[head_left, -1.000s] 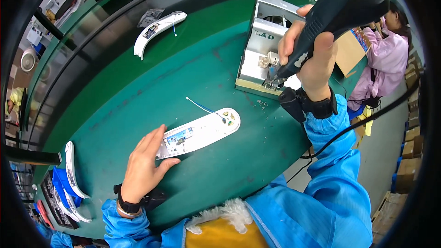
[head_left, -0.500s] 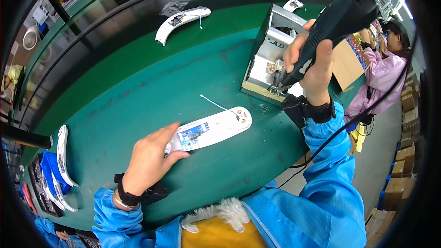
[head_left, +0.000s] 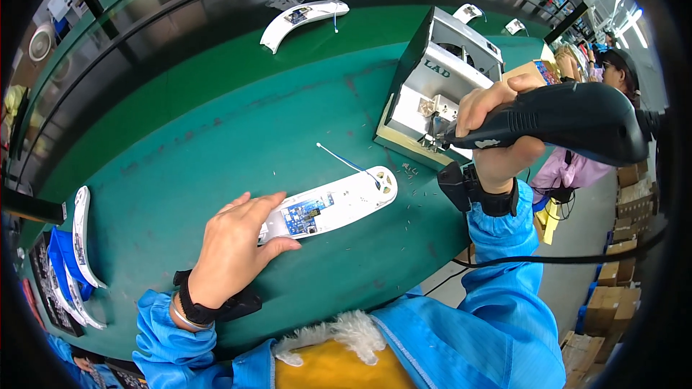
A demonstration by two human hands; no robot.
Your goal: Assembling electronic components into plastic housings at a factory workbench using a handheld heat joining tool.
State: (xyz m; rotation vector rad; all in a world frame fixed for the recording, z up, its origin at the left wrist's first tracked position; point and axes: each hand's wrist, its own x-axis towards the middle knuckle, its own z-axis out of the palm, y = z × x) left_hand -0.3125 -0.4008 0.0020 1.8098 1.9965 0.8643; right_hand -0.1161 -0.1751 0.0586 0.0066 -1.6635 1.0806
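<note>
The long white housing (head_left: 353, 200) lies slantwise on the green tabletop (head_left: 180, 158), open side up, a blue circuit board (head_left: 295, 217) inside. The black corded screwdriver (head_left: 569, 121) is tilted, its tip at the silver machine (head_left: 412, 106).

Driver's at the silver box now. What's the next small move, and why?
I'd probably ease the black driver back from the metal fitting on the silver box to check its tip. The right hand grips the driver with its tip at that fitting; whether it carries anything is too small to tell. The left hand braces the left end of the white housing, circuit board exposed.
</note>
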